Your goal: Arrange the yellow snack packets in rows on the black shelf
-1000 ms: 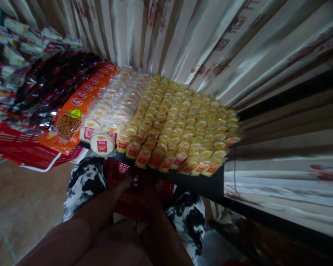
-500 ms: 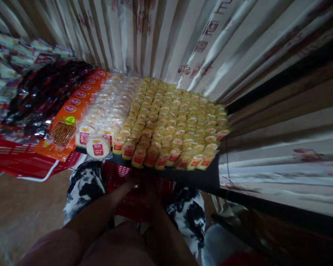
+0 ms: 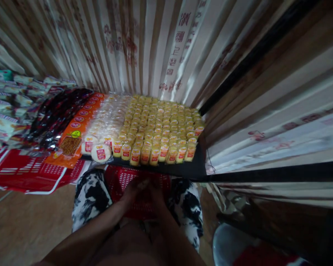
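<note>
My left hand [image 3: 133,193] and my right hand [image 3: 157,192] meet low between my knees, over a red plastic basket [image 3: 122,177]. Both are dark and blurred, so I cannot make out the fingers or anything in them. Just beyond the basket runs a black shelf [image 3: 191,170] packed with rows of small yellow snack packets [image 3: 161,125]. Left of these lie round white packets [image 3: 101,153] with red labels, then orange packets [image 3: 72,137], then dark glossy packets [image 3: 55,114]. My knees in black-and-white patterned cloth [image 3: 90,192] flank the basket.
A pale curtain [image 3: 144,48] with red characters hangs behind and to the right of the shelf. A red crate [image 3: 22,173] lies at the left under more packets. A pale rounded seat [image 3: 227,242] shows at lower right. The floor [image 3: 30,221] is brown.
The view has tilted up and pulled back, so the shelf looks smaller and more curtain shows. My hands have drawn slightly lower and closer together over the red basket.
</note>
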`<state>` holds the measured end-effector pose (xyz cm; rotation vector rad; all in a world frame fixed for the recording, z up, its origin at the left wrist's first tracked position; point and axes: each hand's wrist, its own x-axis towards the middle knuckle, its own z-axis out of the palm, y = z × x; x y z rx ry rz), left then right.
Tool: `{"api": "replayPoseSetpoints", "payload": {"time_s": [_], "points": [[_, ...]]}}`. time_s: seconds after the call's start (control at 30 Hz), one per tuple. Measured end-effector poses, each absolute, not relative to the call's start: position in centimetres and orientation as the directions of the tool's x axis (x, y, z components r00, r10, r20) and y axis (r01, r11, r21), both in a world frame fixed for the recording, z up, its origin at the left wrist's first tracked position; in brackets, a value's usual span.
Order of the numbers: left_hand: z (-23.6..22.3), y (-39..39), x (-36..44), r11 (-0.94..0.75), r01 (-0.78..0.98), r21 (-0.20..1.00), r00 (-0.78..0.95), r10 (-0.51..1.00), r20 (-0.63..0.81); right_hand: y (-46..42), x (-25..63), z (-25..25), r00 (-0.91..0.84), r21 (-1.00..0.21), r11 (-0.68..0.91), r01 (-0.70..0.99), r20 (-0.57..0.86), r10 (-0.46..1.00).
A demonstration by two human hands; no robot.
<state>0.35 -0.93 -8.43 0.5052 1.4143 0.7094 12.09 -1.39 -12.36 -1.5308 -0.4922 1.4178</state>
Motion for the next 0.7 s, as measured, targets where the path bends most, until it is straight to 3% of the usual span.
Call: {"api": "replayPoseSetpoints", "payload": {"time_s": [0.17, 0.27, 0.5, 0.7], "points": [[-8.0, -2.8, -0.6, 0.520, 0.047, 0.853, -0.126, 0.850, -0.511, -2.4, 12.4, -8.2, 0.203, -0.727, -0.485, -0.486, -0.634, 0.746], [-6.6, -3.8, -0.9, 0.314, 0.220, 0.924, -0.104, 0.949, -0.298, -2.9, 12.7, -5.5, 0.168, -0.766, -0.457, -0.452, -0.577, 0.799], [-2.2, -5.3, -0.5, -0.127, 0.428, 0.895, 0.075, 0.992, 0.106, -3.5, 13.3, -1.9, 0.202, -0.796, -0.389, -0.463, -0.523, 0.828], [-0.7, -6.2, 0.5, -0.266, 0.428, 0.864, 0.127, 0.964, 0.234, -4.2, 14.8, 0.4, 0.166, -0.784, -0.308, -0.539, -0.457, 0.874]]}}
